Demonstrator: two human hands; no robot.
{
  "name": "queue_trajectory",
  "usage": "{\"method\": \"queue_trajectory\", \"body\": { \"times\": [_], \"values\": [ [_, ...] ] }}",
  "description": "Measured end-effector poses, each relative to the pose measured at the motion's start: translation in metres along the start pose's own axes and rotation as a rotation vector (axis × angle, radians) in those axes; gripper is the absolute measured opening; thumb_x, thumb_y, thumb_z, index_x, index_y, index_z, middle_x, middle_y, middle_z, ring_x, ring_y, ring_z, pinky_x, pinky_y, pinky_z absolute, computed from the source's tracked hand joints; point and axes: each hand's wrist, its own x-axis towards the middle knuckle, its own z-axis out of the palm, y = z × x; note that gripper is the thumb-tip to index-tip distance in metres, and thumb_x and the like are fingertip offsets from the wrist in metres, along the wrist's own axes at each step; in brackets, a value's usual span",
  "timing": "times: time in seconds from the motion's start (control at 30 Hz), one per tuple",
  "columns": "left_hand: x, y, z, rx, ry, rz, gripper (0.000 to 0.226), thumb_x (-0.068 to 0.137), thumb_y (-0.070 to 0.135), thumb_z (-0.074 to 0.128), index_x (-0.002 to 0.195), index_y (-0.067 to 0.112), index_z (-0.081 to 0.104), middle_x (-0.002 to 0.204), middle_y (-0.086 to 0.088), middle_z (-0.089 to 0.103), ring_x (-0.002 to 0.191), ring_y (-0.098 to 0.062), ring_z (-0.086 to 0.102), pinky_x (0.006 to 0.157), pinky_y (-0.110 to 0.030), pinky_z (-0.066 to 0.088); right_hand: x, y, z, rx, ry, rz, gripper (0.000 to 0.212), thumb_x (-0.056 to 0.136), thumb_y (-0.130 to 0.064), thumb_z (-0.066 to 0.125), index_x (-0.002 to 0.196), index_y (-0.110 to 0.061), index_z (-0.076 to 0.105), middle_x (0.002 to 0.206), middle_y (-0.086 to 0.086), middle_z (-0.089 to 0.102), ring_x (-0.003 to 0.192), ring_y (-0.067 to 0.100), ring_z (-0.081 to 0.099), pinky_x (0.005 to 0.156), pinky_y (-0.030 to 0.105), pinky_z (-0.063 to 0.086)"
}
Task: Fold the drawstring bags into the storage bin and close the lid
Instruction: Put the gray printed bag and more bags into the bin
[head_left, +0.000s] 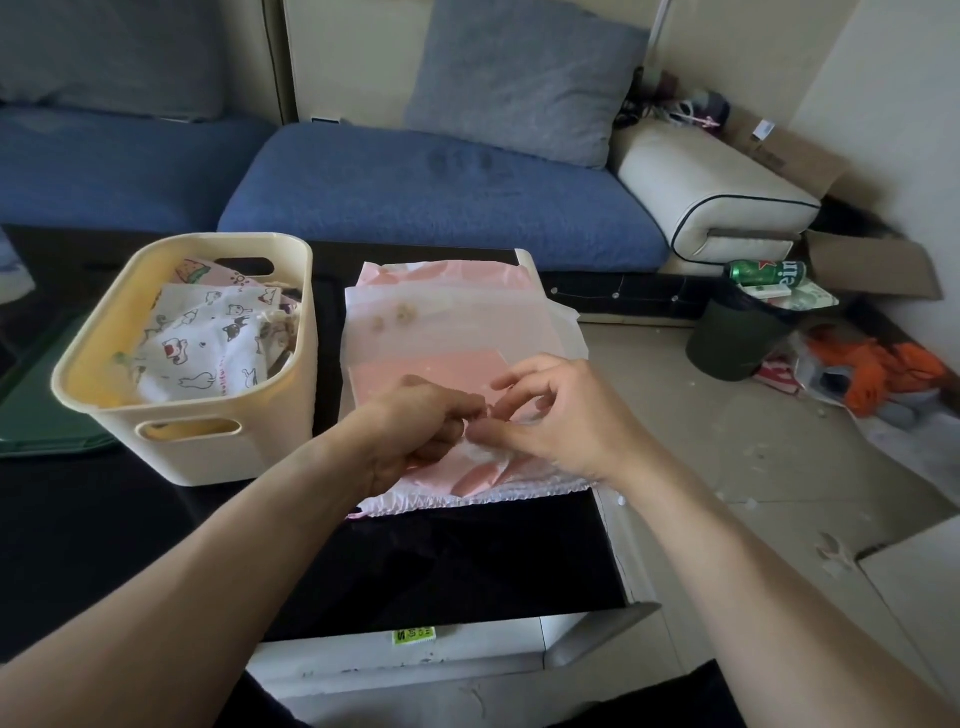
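The left hand (421, 426) and right hand (545, 415) meet over the pink bag (447, 338) on the black table (467, 561), both pinching its bunched near edge. The bin (208, 447) stands just left of the bag, lid off, with white cartoon bags (208, 343) inside. Behind is a blue sofa (415, 192); a trash can (737, 338) sits on the floor to the right.

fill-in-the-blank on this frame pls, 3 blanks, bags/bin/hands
1. Both hands, left hand and right hand, pinch the near edge of the ____ drawstring bag on the black table.
2. The cream storage bin stands to the ____ of that bag.
3. The bin has no ____ on it; printed bags show inside.

Missing words: pink; left; lid
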Motion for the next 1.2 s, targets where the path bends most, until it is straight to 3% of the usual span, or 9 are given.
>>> {"method": "queue_trajectory", "body": {
  "times": [0.13, 0.27, 0.37, 0.43, 0.63, 0.77, 0.87, 1.07, 1.2],
  "values": [
    [-0.001, 0.001, -0.001, 0.132, 0.140, 0.101, 0.034, 0.096, 0.024, 0.061, 0.065, 0.009, 0.066, 0.042, 0.005, 0.039, 0.039, -0.011, 0.032, 0.043, -0.023, 0.027, 0.001, 0.000, 0.001, 0.076, -0.003, -0.029, 0.010, 0.081, -0.033, 0.084, 0.079, -0.024, 0.081, 0.104, -0.014, 0.072, 0.081, -0.011, 0.062, 0.071, 0.010, 0.043],
    [0.001, -0.001, -0.001, 0.544, 0.328, 0.326, 0.035, 0.096, 0.030, 0.059, 0.065, 0.019, 0.072, 0.055, 0.005, 0.063, 0.050, -0.007, 0.050, 0.050, -0.022, 0.039, 0.000, -0.006, -0.002, 0.176, -0.092, 0.034, 0.014, 0.088, -0.025, 0.075, 0.080, -0.016, 0.081, 0.099, -0.015, 0.076, 0.096, 0.001, 0.068, 0.091, 0.031, 0.051],
    [0.003, -0.003, -0.005, 0.625, 0.359, 0.358, 0.035, 0.099, 0.026, 0.056, 0.069, 0.016, 0.071, 0.047, 0.009, 0.056, 0.036, -0.005, 0.039, 0.038, -0.018, 0.029, 0.001, -0.010, -0.006, 0.600, -0.166, 0.169, 0.031, 0.087, -0.023, 0.055, 0.069, 0.000, 0.065, 0.106, 0.002, 0.077, 0.107, 0.018, 0.068, 0.099, 0.041, 0.046],
    [0.004, -0.002, -0.011, 0.648, 0.367, 0.337, 0.034, 0.100, 0.025, 0.055, 0.073, 0.013, 0.072, 0.052, 0.008, 0.059, 0.036, -0.006, 0.038, 0.039, -0.020, 0.029, 0.002, -0.013, -0.014, 0.971, -0.158, 0.237, 0.027, 0.082, -0.024, 0.051, 0.058, -0.012, 0.050, 0.108, 0.013, 0.075, 0.107, 0.026, 0.067, 0.094, 0.043, 0.047],
    [0.005, -0.006, -0.022, 0.718, 0.369, 0.312, 0.035, 0.101, 0.020, 0.051, 0.070, 0.017, 0.066, 0.059, 0.006, 0.060, 0.035, -0.003, 0.044, 0.038, -0.016, 0.030, 0.005, 0.006, -0.045, 1.503, 0.351, 0.474, 0.039, 0.094, -0.032, 0.054, 0.057, -0.018, 0.050, 0.076, 0.002, 0.066, 0.074, 0.020, 0.068, 0.072, 0.035, 0.052],
    [0.006, -0.007, -0.021, 0.749, 0.348, 0.287, 0.035, 0.100, 0.022, 0.050, 0.069, 0.019, 0.066, 0.060, 0.007, 0.061, 0.035, -0.004, 0.042, 0.039, -0.019, 0.033, 0.009, 0.031, -0.041, 0.889, 0.509, 0.727, 0.017, 0.098, -0.031, 0.056, 0.093, -0.016, 0.060, 0.101, 0.005, 0.063, 0.081, 0.018, 0.063, 0.074, 0.035, 0.052],
    [0.005, -0.006, -0.018, 0.771, 0.328, 0.289, 0.034, 0.099, 0.022, 0.051, 0.070, 0.019, 0.067, 0.060, 0.008, 0.061, 0.035, -0.004, 0.042, 0.043, -0.022, 0.034, 0.008, 0.033, -0.026, 0.377, 0.461, 0.549, 0.007, 0.091, -0.016, 0.067, 0.096, -0.021, 0.068, 0.106, -0.001, 0.071, 0.095, 0.015, 0.067, 0.090, 0.037, 0.055],
    [0.001, -0.005, -0.012, 0.857, 0.270, 0.378, 0.034, 0.099, 0.024, 0.051, 0.068, 0.023, 0.064, 0.063, 0.005, 0.062, 0.049, -0.008, 0.051, 0.049, -0.027, 0.037, 0.004, 0.000, 0.005, 0.153, -0.142, -0.050, 0.009, 0.095, -0.030, 0.069, 0.102, -0.031, 0.074, 0.097, -0.015, 0.075, 0.090, -0.001, 0.069, 0.080, 0.014, 0.051],
    [0.001, -0.007, -0.012, 0.876, 0.265, 0.390, 0.031, 0.098, 0.026, 0.053, 0.072, 0.020, 0.067, 0.066, 0.007, 0.065, 0.059, -0.013, 0.059, 0.055, -0.030, 0.044, 0.003, 0.002, 0.008, 0.078, -0.141, -0.035, 0.006, 0.091, -0.025, 0.074, 0.095, -0.024, 0.079, 0.085, -0.015, 0.075, 0.080, 0.000, 0.069, 0.073, 0.015, 0.053]
  ]
}}
